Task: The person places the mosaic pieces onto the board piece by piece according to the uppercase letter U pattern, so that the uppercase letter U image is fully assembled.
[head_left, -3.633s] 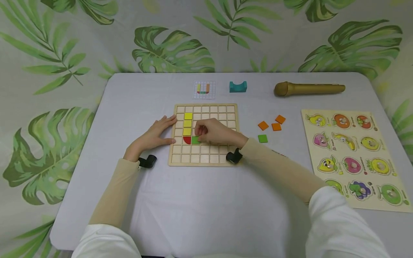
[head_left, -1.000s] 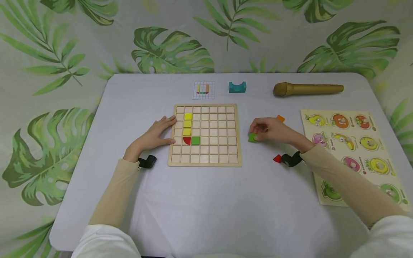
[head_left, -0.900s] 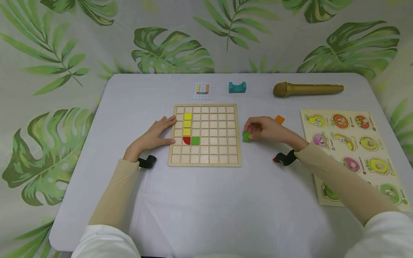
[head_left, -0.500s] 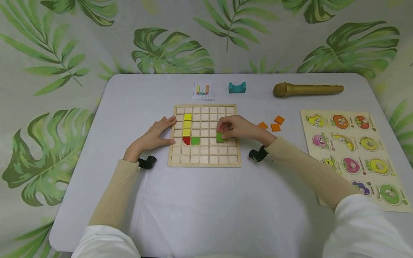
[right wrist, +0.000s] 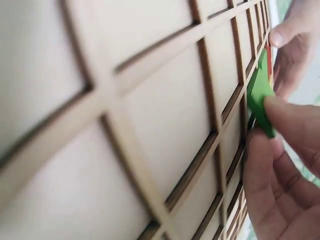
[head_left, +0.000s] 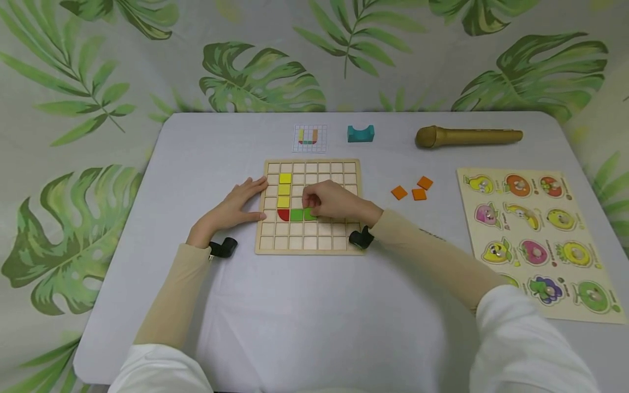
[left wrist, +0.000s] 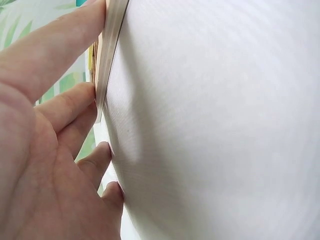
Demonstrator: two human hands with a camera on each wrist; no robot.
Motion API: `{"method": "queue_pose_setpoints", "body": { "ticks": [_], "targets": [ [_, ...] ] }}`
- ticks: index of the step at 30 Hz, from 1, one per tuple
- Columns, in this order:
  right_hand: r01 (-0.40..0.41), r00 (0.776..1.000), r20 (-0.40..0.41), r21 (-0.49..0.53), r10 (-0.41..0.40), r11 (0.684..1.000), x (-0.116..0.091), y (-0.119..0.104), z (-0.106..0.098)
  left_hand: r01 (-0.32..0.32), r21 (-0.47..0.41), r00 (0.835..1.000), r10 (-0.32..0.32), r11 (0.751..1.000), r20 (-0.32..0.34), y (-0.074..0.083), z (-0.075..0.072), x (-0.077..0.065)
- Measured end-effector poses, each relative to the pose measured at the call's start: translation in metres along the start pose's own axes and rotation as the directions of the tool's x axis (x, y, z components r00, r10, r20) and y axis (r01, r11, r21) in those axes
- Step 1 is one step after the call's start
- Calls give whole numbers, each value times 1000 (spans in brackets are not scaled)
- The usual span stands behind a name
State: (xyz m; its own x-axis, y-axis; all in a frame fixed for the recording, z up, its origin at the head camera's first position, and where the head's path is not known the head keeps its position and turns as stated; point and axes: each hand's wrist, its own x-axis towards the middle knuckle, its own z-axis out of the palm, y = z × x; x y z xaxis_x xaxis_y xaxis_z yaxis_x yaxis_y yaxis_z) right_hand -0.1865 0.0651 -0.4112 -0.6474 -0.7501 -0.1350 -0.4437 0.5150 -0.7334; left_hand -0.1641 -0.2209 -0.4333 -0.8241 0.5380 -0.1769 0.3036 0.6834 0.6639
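A wooden grid board (head_left: 309, 251) lies mid-table. Three yellow square tiles (head_left: 284, 190) fill a column near its left side, with a red quarter-round tile (head_left: 283, 215) below them and a green tile (head_left: 296, 215) to the right of the red. My right hand (head_left: 331, 200) pinches a second green tile (right wrist: 261, 95) between thumb and fingers, tilted over the cell beside the first green one. My left hand (head_left: 235, 205) rests along the board's left edge, its fingers spread and the thumb and fingertips touching the frame (left wrist: 111, 50).
Three orange tiles (head_left: 399, 192) lie right of the board. Behind it are a small pattern card (head_left: 310, 138), a teal notched block (head_left: 361, 134) and a gold microphone (head_left: 469, 136). A fruit puzzle board (head_left: 540, 245) lies at the right, partly under the right arm.
My right hand let go of the first green tile in its cell, picked up the other green tile from the table and carried it left onto the board. The left hand stays put.
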Motion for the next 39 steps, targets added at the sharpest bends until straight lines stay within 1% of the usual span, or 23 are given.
{"method": "queue_pose_setpoints", "body": {
  "ticks": [6, 10, 12, 16, 19, 23, 29, 35, 39],
  "targets": [
    [-38, 999, 9, -133, 40, 990, 2, -7, 2, -6, -1, 1000, 6, 1000, 0, 0, -1, 0],
    [-36, 999, 12, -157, 38, 987, 2, -7, 3, -5, 1, 1000, 5, 1000, 5, -1, -1, 1],
    [-34, 999, 5, -129, 35, 991, 1, -5, 3, -5, -1, 1000, 5, 1000, 6, -1, 0, 1],
    [-30, 999, -16, -2, 30, 1000, -4, 4, -1, -6, -2, 1000, 6, 1000, 9, 0, 0, 3],
    [-14, 999, -35, 89, 17, 996, -12, 11, -8, -6, 0, 1000, 6, 1000, 10, 0, 0, 3],
    [-8, 998, -67, 165, 19, 986, -30, 19, -24, -5, 1, 1000, 5, 1000, 12, 0, 0, 3],
    [-69, 993, -78, 220, 89, 973, -65, 36, -46, 2, 4, 1000, -2, 1000, 12, 1, -1, 3],
    [-140, 983, -76, 284, 168, 949, -100, 60, -58, 3, -2, 1000, -3, 1000, 7, -1, -1, 2],
    [-162, 975, -96, 299, 198, 940, -122, 71, -63, 6, -2, 1000, -6, 1000, 10, -1, 0, 1]
  ]
}}
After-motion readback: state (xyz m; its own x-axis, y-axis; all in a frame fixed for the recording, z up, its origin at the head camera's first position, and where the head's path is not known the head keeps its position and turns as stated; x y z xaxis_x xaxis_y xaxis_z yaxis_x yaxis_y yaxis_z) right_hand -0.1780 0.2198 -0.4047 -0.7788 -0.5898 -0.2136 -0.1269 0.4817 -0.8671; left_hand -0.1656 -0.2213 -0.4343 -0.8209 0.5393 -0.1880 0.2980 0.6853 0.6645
